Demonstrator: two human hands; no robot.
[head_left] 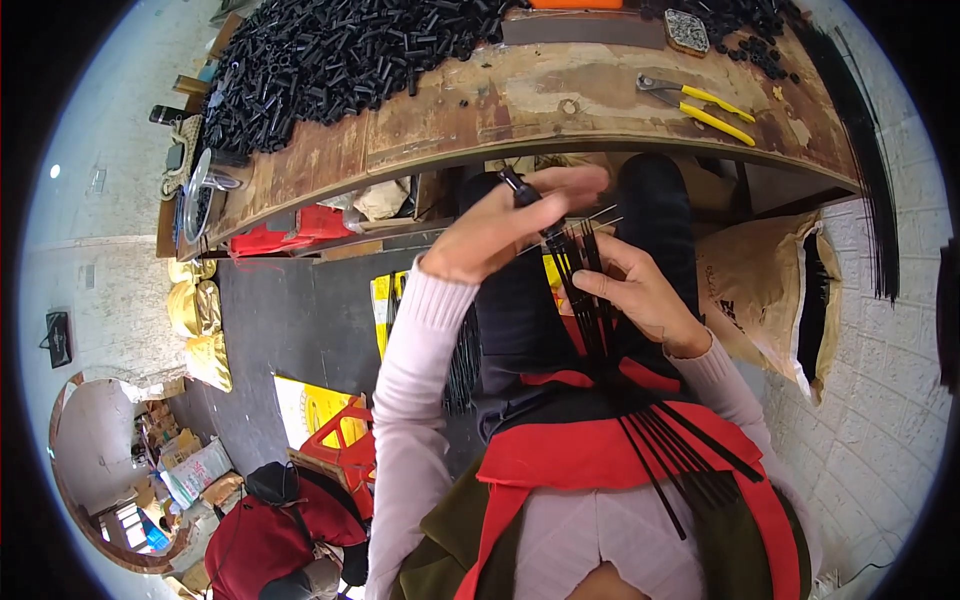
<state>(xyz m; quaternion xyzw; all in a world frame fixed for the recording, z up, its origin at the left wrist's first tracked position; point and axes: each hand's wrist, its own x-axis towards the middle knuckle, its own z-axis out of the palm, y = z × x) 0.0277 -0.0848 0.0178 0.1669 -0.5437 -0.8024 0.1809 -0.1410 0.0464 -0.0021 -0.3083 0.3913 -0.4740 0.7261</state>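
Over my lap, my left hand [485,232] is closed round a dark, glossy black tubular piece [515,185], whose narrow end sticks up past the thumb. The fingers of that hand are slightly smeared by motion. Just below and to the right, my right hand [640,290] grips a bundle of thin black rods [597,325], thumb across the front. The rods run down toward my waist, and their upper ends reach the tubular piece. Whether they are joined to it I cannot tell. More black rods [680,460] lie fanned over my red apron [560,455].
A worn wooden bench [430,130] spans the far side, bearing a large heap of black tubular parts [330,60] and yellow-handled pliers [700,100]. A brown paper sack [760,290] stands at right. Another person [270,540] bends at lower left near a red plastic crate [345,440].
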